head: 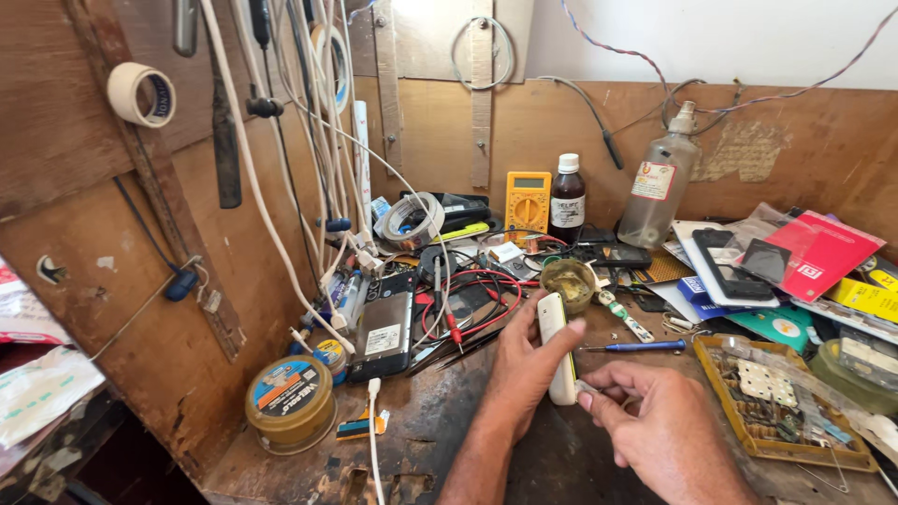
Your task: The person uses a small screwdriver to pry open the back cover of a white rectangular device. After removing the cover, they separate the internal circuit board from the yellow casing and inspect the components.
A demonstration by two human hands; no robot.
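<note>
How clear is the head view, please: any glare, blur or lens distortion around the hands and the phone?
Head view: even daylight, soft shadows, no strong glare. The left hand holding the white phone and the right hand at its lower end are sharp. The wide lens bows the wooden wall at the left edge; the tray looks slightly stretched.

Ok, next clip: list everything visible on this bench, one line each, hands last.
phone: one, white with yellow edge, held upright at centre
multimeter: one, yellow, against back wall
bottle: one, dark brown, right of multimeter
spray bottle: one, clear, back right
tape roll: one, pale, on left wall
round tin: one, brass-coloured, front left
screwdriver: one, blue, right of phone
parts tray: one, yellow, right
left hand: gripping phone
right hand: at phone's lower end
</note>
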